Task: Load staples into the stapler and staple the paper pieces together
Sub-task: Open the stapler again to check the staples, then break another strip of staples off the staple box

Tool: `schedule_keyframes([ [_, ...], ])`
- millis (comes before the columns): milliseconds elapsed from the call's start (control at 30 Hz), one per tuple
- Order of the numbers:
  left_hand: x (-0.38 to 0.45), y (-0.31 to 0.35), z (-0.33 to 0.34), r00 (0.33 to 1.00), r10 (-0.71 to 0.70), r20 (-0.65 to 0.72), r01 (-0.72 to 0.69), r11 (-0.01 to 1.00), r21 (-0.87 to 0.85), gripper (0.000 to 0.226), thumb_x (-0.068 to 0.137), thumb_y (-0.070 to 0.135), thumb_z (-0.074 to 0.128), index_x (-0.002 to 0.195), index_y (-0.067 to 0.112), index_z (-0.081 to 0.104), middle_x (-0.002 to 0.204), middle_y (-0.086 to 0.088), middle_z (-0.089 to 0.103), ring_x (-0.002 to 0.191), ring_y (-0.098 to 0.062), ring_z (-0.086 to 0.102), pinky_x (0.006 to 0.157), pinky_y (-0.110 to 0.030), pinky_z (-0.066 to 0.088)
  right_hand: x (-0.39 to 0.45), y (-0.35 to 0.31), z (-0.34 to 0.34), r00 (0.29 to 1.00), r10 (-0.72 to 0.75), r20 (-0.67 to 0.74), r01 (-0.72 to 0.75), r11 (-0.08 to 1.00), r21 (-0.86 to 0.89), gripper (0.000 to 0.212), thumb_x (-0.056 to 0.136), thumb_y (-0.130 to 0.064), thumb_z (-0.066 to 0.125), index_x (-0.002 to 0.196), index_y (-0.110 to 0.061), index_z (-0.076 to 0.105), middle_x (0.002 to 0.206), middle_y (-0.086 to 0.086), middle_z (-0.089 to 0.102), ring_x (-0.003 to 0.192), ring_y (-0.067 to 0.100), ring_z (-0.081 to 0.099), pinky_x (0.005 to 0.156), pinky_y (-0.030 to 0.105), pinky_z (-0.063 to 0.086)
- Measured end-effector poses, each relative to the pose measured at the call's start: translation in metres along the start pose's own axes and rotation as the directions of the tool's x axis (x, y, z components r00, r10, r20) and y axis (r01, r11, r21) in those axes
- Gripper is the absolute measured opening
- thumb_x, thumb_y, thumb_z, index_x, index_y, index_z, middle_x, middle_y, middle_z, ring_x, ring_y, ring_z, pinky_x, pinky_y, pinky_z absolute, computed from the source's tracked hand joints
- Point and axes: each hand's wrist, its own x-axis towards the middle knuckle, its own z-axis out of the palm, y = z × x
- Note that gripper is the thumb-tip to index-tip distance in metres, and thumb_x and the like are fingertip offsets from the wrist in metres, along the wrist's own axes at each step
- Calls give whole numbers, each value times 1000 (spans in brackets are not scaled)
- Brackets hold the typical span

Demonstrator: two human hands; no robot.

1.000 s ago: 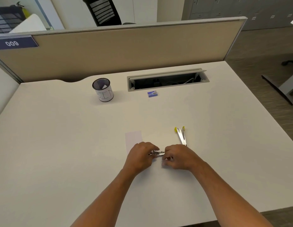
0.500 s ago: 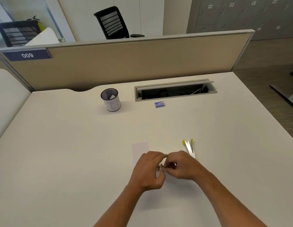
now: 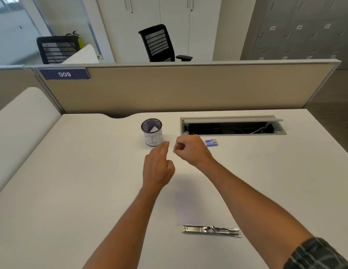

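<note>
The metal stapler (image 3: 211,230) lies flat and unfolded on the white desk (image 3: 72,191) near its front edge, between my forearms, and neither hand touches it. A faint pale paper piece (image 3: 185,200) lies just beyond it. The small blue staple box (image 3: 211,142) sits by the cable tray. My left hand (image 3: 158,167) reaches forward with straight fingers, their tips close to the pen cup (image 3: 152,133), and holds nothing. Beside it, my right hand (image 3: 188,150) is curled and pinches a tiny pale piece at its fingertips, too small to identify.
An open cable tray (image 3: 233,126) is set into the desk's back. A beige partition (image 3: 169,88) closes off the far edge. The desk's right edge drops to the floor. The mesh cup holds a bit of white paper.
Both hands left the stapler and moved forward toward the cup. The stapler now lies alone on the desk. The view tilted upward.
</note>
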Motion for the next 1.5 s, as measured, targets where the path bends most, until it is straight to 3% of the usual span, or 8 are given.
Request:
schedule_keyframes([
  [200,61,-39,-11,995,-86,55,70,969,238,83,82,9,52,159,12,21,168,-2,19,154,-20,19,109,-41,37,80,-15,20,994,18,-112,-18,1000,1,10,86,-9,71,86,-11,81,90,1,78,84,19,70,77,39,59],
  [400,85,-59,0,981,-113,156,58,946,319,87,85,17,52,161,14,10,170,-1,7,156,-18,7,114,-44,29,118,-11,47,990,33,-139,-38,999,-33,21,95,-10,61,101,-10,81,108,4,78,97,22,71,85,38,58],
  [700,86,-70,13,983,-97,154,52,960,276,91,77,14,59,159,17,19,166,-1,22,156,-19,10,117,-47,30,131,-10,79,1000,-18,20,23,954,-299,24,97,-12,54,101,-13,78,102,7,74,91,26,69,80,34,58],
  [967,86,-72,21,991,-108,77,89,970,225,90,78,11,59,159,14,21,167,-1,22,155,-17,12,119,-44,23,137,-5,81,996,-79,36,86,946,-312,28,99,-14,51,114,-14,75,116,5,72,103,23,67,89,38,58],
  [1100,84,-62,26,997,4,-81,14,976,216,80,76,6,62,152,9,38,161,-6,36,153,-22,24,113,-46,32,123,14,68,971,-176,-164,151,976,-155,22,97,-9,57,108,-8,77,110,7,73,103,25,64,86,39,55],
  [1267,91,-24,52,948,276,-156,-262,959,106,58,72,-2,60,130,3,61,136,-13,62,130,-33,55,102,-46,48,94,74,21,897,52,-439,-50,999,18,11,84,-2,71,90,-5,79,92,9,75,86,25,69,80,37,56],
  [1367,100,5,80,967,256,8,-256,967,10,50,84,2,61,134,6,59,132,-13,64,119,-34,59,97,-46,51,73,116,-5,836,284,-470,-253,959,130,12,88,-5,69,96,-7,79,95,7,75,89,21,70,82,33,58],
  [1500,112,32,132,959,144,244,-141,990,-30,59,97,11,63,151,20,43,154,-3,46,140,-24,44,111,-35,41,47,160,-20,761,499,-413,-473,864,171,26,98,-10,63,122,-8,70,121,11,70,110,26,68,88,33,59],
])
